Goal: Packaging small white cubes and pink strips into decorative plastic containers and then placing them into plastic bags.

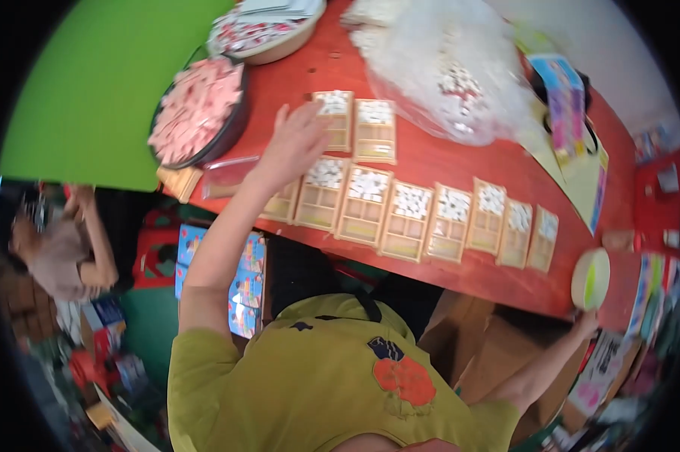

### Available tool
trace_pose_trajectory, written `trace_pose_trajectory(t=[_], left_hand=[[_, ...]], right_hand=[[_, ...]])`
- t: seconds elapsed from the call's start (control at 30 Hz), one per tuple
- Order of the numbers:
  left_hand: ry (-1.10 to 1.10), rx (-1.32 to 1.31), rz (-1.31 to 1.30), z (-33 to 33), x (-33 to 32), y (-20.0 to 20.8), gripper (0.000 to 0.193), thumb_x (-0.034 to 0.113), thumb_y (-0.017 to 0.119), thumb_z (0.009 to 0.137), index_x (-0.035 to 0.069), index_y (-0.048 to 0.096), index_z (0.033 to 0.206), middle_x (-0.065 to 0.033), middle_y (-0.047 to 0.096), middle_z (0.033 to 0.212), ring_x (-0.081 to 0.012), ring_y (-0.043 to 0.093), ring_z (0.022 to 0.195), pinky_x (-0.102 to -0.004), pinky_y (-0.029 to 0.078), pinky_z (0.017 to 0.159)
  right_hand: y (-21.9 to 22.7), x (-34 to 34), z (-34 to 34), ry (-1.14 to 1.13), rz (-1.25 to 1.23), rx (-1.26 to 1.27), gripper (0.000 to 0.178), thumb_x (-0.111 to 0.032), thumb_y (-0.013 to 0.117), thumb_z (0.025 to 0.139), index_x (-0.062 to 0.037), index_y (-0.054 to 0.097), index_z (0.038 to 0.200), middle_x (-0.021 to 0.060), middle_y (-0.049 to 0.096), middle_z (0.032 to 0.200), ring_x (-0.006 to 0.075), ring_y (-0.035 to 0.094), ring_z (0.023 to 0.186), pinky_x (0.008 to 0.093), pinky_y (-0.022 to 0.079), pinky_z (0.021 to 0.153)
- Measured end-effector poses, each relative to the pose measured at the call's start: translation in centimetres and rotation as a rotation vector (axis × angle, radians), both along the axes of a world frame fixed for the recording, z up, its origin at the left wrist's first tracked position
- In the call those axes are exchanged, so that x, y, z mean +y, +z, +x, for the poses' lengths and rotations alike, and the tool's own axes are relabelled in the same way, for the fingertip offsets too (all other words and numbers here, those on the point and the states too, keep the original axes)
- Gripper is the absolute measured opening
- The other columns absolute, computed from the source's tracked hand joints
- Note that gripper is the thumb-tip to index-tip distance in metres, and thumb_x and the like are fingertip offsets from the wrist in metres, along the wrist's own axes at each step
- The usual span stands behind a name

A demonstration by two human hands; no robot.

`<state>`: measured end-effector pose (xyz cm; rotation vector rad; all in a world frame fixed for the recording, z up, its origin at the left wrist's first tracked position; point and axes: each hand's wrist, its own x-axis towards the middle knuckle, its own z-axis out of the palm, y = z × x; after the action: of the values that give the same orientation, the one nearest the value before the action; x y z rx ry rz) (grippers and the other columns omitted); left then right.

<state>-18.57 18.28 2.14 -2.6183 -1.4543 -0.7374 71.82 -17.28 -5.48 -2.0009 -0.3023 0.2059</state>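
My left hand (296, 142) reaches over the red table with its fingers spread, at the left edge of a small wooden compartment tray (341, 135). Small white pieces lie in that tray's far section. Beside it lies a similar tray (376, 143). A curved row of several more trays (359, 218) runs nearer to me, each with white pieces at its far end; my left forearm partly covers the leftmost. Far to the right, my right hand (587, 324) is closed at the near rim of a pale bowl (579, 280), whose inside looks yellow-green. The fingers there are small and partly hidden.
A dark basin of pink pieces (197, 113) and a pale basin (298, 41) stand at the far left. A large clear bag (460, 98) with white pieces lies at the back. Blue printed boxes (246, 301) are left of me. Another person (65, 256) sits at the left.
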Motion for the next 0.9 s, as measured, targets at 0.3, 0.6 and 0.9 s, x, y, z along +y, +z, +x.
trace_pose_trajectory(t=[0.3,0.6,0.9], left_hand=[[0.080,-0.018,-0.147,-2.4,-4.2,2.3,0.023,0.013,0.062,0.092,0.007,0.063,0.114,-0.0118,0.052,0.142,-0.0289,0.048,0.132,-0.0516,0.025,0.115],[0.101,-0.013,-0.209,0.1,-4.4,3.0,0.025,0.016,0.059,0.095,0.006,0.063,0.118,-0.0102,0.051,0.144,-0.0289,0.045,0.136,-0.0505,0.021,0.118],[0.083,-0.026,-0.096,0.0,-4.6,2.7,0.023,0.010,0.067,0.086,0.007,0.065,0.109,-0.0137,0.058,0.132,-0.0322,0.053,0.126,-0.0559,0.031,0.110]], right_hand=[[11.6,19.9,-25.4,0.397,-0.129,-1.039,0.027,0.001,0.053,0.089,-0.0013,0.061,0.115,0.0210,0.062,0.110,0.0369,0.060,0.102,0.0437,0.048,0.087],[5.3,26.1,-19.2,0.660,-0.404,-0.907,0.014,-0.010,0.059,0.090,-0.0007,0.069,0.095,0.0190,0.067,0.097,0.0385,0.062,0.094,0.0450,0.049,0.086],[4.5,26.7,-11.1,1.020,-0.606,-0.904,0.023,-0.021,0.067,0.088,0.0008,0.064,0.094,0.0223,0.063,0.085,0.0392,0.062,0.082,0.0456,0.047,0.072]])
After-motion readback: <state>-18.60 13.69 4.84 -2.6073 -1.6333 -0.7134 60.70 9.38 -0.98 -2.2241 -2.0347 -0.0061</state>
